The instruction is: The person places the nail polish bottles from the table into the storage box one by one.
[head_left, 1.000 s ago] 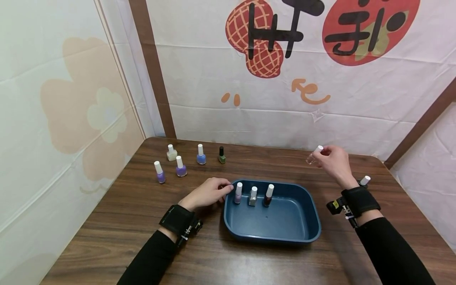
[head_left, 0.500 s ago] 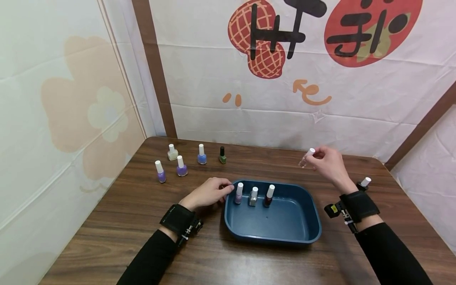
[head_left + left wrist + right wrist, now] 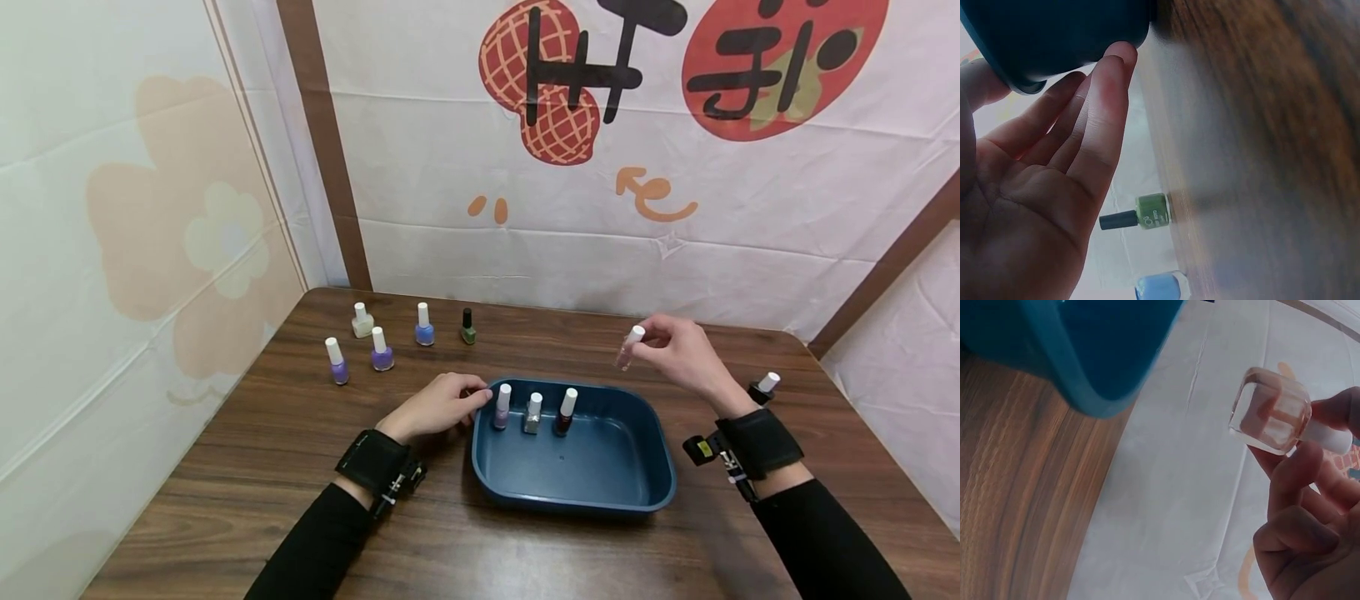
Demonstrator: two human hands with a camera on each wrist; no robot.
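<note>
My right hand (image 3: 678,354) pinches a clear nail polish bottle (image 3: 1270,411) by its white cap, in the air behind the tray's right part. The glass looks see-through with a pale pink tint. My left hand (image 3: 438,407) holds the back left corner of a dark blue tray (image 3: 577,498), thumb at the rim and fingers against the outer wall. Inside the tray, along its back left, stand a lilac bottle (image 3: 501,415), a silver glitter bottle (image 3: 532,419) and a dark red bottle (image 3: 563,422), all white-capped.
At the table's back left stand a cream bottle (image 3: 363,325), two purple bottles (image 3: 340,372), a blue bottle (image 3: 424,333) and a green bottle (image 3: 468,334) with a black cap. A white-capped dark bottle (image 3: 763,390) is partly hidden behind my right wrist. Printed cloth walls (image 3: 420,250) border the table.
My right hand has moved left and slightly down towards the tray, carrying the clear nail polish bottle. My left hand and the tray stay in place.
</note>
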